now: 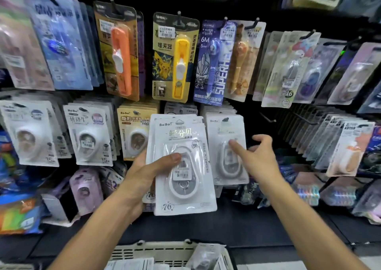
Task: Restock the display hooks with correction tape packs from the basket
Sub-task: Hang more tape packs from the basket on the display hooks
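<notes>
Packs in left grip

Black display wall, hooks in rows: carded correction tape packs hung across them. Dark shelf below carried a cream basket holding further packs.

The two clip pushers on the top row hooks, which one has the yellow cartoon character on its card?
The yellow pusher pack, right of the orange pusher pack. Its card shows the yellow character beside a yellow tool; the other holds an orange tool on a brownish card.
</notes>
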A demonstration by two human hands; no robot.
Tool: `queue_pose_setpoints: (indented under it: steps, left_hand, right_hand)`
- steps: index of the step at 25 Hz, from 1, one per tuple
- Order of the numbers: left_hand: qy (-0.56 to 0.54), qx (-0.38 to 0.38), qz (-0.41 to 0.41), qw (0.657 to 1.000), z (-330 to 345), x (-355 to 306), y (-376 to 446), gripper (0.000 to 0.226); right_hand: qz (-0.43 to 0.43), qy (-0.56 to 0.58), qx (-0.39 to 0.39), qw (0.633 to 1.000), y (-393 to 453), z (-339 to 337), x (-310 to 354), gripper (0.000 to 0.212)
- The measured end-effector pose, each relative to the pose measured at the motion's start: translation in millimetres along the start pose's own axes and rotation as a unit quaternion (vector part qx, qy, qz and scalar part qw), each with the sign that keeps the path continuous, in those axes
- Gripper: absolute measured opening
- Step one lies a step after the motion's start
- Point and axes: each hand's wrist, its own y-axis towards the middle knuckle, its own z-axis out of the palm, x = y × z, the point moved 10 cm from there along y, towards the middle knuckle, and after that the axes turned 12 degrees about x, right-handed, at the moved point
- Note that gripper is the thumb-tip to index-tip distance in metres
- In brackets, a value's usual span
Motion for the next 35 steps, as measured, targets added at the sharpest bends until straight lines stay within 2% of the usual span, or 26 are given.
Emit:
queue_pose_setpoints:
  steps: [1, 2, 3, 4, 5, 6, 8, 9, 11, 12, 13, 14, 15, 17, 18, 20, 23, 25, 27, 29, 32, 35]
  left_hand:
    - [-0.002, 0.001, 0.002, 1.0, -0.8, 0.0, -0.1, 0.065]
    - [-0.004, -0.001, 0.004, 1.0, -1.7, 0.9, -0.5, 0.067]
    - [-0.007, -0.005, 0.006, 1.0, -3.0, 1.2, -0.9, 0.066]
    - [-0.008, -0.011, 0.009, 1.0, -4.6, 1.6, -1.0, 0.064]
    - [-0.009, -0.017, 0.01, 1.0, -6.0, 2.6, -1.2, 0.062]
    - [-0.01, -0.021, 0.01, 1.0, -7.3, 3.2, -1.1, 0.06]
    - [-0.011, -0.024, 0.013, 1.0, -7.9, 2.9, -1.1, 0.058]
    - [-0.011, -0.024, 0.014, 1.0, -8.1, 2.4, -1.8, 0.059]
    - [-0.01, -0.035, 0.019, 0.999, -11.7, 1.4, -3.7, 0.062]
    - [-0.008, -0.047, 0.022, 0.999, -15.0, 1.2, -3.7, 0.064]
    - [-0.008, -0.057, 0.023, 0.998, -17.4, 1.8, -3.5, 0.066]
    - [-0.008, -0.065, 0.024, 0.998, -18.8, 2.3, -2.6, 0.068]
    - [-0.005, -0.071, 0.026, 0.997, -19.6, 2.6, -1.7, 0.068]
    - [0.0, -0.071, 0.029, 0.997, -18.2, 4.4, 1.7, 0.072]
    - [-0.013, -0.065, 0.03, 0.997, -15.6, 6.1, 3.1, 0.08]
    - [-0.048, -0.06, 0.035, 0.996, -12.4, 9.0, 4.8, 0.091]
    - [-0.055, -0.051, 0.028, 0.997, -11.4, 10.2, 6.1, 0.072]
    - [-0.061, -0.068, 0.015, 0.996, -16.6, 12.5, 5.1, 0.061]
    - [-0.07, -0.078, 0.017, 0.994, -20.0, 11.8, 2.5, 0.065]
    - [-0.071, -0.085, 0.026, 0.994, -20.6, 9.0, 0.2, 0.07]
    - [-0.067, -0.088, 0.024, 0.994, -21.6, 10.1, -1.1, 0.065]
    - [-0.057, -0.093, 0.013, 0.994, -22.9, 12.1, -3.0, 0.062]
  right_hand:
    - [-0.056, -0.124, -0.085, 0.987, -8.3, -11.4, 16.9, 0.051]
    - [-0.151, -0.186, -0.138, 0.961, -20.0, -12.8, 39.6, 0.04]
    - [-0.235, -0.2, -0.12, 0.943, -25.4, -1.8, 55.4, 0.026]
    - [-0.278, -0.212, -0.061, 0.935, -23.7, 17.2, 61.1, 0.021]
    - [-0.281, -0.239, 0.019, 0.929, -17.2, 41.3, 58.2, 0.028]
    - [-0.251, -0.28, 0.104, 0.921, -8.4, 65.6, 47.0, 0.041]
    - [-0.205, -0.295, 0.2, 0.912, 2.7, 90.9, 29.8, 0.058]
    - [-0.204, -0.271, 0.219, 0.915, 5.8, 93.9, 30.1, 0.058]
    - [-0.214, -0.21, 0.178, 0.937, 5.3, 83.3, 45.3, 0.043]
    - [-0.197, -0.143, 0.163, 0.956, 3.0, 77.1, 51.0, 0.043]
    - [-0.169, -0.029, 0.182, 0.968, -1.7, 76.2, 53.8, 0.051]
    - [-0.134, 0.077, 0.24, 0.958, -9.2, 85.5, 53.5, 0.054]
    - [-0.108, 0.127, 0.314, 0.935, -22.9, 100.2, 52.0, 0.048]
    - [-0.113, 0.141, 0.415, 0.892, -49.9, 115.6, 57.2, 0.029]
    - [-0.115, 0.173, 0.413, 0.887, -52.6, 111.1, 56.9, 0.027]
    - [-0.115, 0.267, 0.358, 0.887, -43.6, 87.5, 55.8, 0.028]
    - [-0.093, 0.344, 0.239, 0.903, -28.3, 48.1, 40.9, 0.028]
    - [-0.06, 0.291, 0.139, 0.945, -22.4, 22.2, 21.5, 0.015]
    - [-0.047, 0.213, 0.077, 0.973, -24.6, 7.6, 10.2, 0.008]
    - [-0.048, 0.219, 0.048, 0.973, -29.9, 2.8, 5.7, 0.007]
    - [-0.028, 0.26, 0.017, 0.965, -34.9, -0.3, -4.3, 0.007]
    - [0.017, 0.27, 0.028, 0.962, -34.9, 1.7, -14.8, 0.009]
